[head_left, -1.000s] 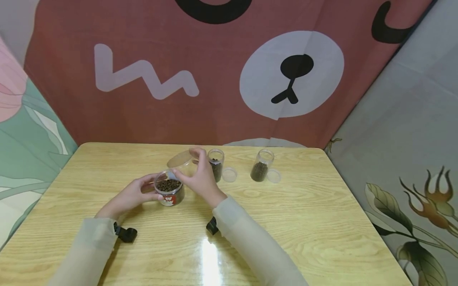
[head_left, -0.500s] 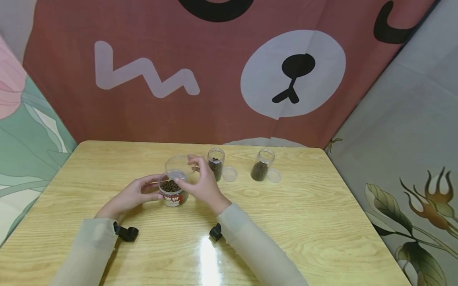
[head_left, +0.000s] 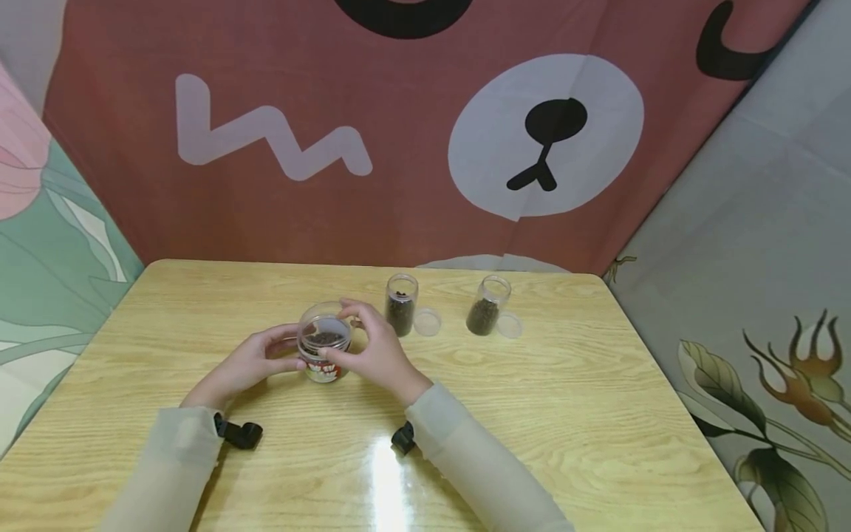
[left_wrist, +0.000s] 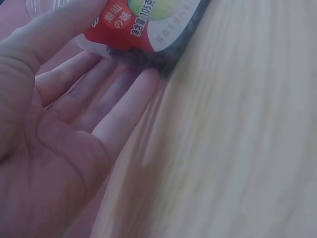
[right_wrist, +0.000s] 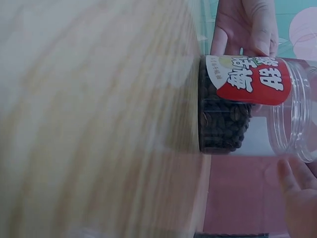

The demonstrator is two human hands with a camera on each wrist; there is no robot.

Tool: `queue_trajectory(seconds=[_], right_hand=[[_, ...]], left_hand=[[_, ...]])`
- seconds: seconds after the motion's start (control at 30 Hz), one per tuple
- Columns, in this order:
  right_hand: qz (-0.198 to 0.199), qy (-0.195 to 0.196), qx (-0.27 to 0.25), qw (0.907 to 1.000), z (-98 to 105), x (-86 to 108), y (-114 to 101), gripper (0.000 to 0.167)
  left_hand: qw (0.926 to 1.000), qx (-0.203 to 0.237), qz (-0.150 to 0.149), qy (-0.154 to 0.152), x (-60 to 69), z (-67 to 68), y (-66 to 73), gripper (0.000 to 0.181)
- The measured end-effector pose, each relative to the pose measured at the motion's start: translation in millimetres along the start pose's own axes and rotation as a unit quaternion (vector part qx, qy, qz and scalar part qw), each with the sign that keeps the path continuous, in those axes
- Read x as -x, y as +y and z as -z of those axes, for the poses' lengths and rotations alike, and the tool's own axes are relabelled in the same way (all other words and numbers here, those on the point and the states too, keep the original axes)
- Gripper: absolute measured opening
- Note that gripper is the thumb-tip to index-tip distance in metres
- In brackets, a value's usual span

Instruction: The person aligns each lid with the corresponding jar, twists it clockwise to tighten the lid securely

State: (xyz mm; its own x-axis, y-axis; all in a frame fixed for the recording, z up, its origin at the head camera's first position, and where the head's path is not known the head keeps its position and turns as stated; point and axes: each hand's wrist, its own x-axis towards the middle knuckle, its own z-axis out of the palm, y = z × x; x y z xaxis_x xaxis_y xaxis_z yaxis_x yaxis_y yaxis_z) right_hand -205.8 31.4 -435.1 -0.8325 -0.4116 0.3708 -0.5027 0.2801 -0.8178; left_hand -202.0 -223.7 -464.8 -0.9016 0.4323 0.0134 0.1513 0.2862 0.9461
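Note:
A wide clear jar point(head_left: 323, 367) with a red label stands on the wooden table, and dark beans fill part of it in the right wrist view point(right_wrist: 225, 121). My left hand point(head_left: 247, 367) grips the jar's left side, thumb in front; in the left wrist view its fingers point(left_wrist: 126, 106) reach round the lower wall. A clear lid point(head_left: 319, 313) sits over the jar's mouth, slightly tilted, pinched at its right edge by my right hand point(head_left: 379, 355). Whether the lid is seated on the rim I cannot tell.
Behind my right hand stands a narrow open jar of dark contents point(head_left: 401, 314), a small clear lid point(head_left: 427, 322) beside it. Farther right are a similar open jar point(head_left: 484, 314) and its lid point(head_left: 510, 326). A printed cloth point(head_left: 399, 207) hangs behind the table point(head_left: 565, 414).
My right hand has lowered the lid from above and behind the jar onto its mouth. The jar has shifted slightly right, with my left hand still holding it.

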Motion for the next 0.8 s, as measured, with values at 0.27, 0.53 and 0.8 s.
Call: queue_trajectory(seconds=[0.27, 0.53, 0.8], right_hand=[[-0.025, -0.019, -0.024, 0.9992, -4.4, 2.3, 0.9, 0.055], [-0.04, -0.022, -0.029, 0.9985, -5.9, 3.2, 2.7, 0.055], [-0.06, -0.03, -0.024, 0.9975, -5.4, 3.3, 1.7, 0.056]], left_hand=[[0.9998, 0.016, -0.002, 0.007, 0.2, -1.8, -1.2, 0.064], [0.9999, 0.006, 0.007, 0.009, 1.2, -3.3, -2.0, 0.066], [0.9996, -0.003, 0.027, 0.011, 1.9, -3.3, -1.8, 0.067]])
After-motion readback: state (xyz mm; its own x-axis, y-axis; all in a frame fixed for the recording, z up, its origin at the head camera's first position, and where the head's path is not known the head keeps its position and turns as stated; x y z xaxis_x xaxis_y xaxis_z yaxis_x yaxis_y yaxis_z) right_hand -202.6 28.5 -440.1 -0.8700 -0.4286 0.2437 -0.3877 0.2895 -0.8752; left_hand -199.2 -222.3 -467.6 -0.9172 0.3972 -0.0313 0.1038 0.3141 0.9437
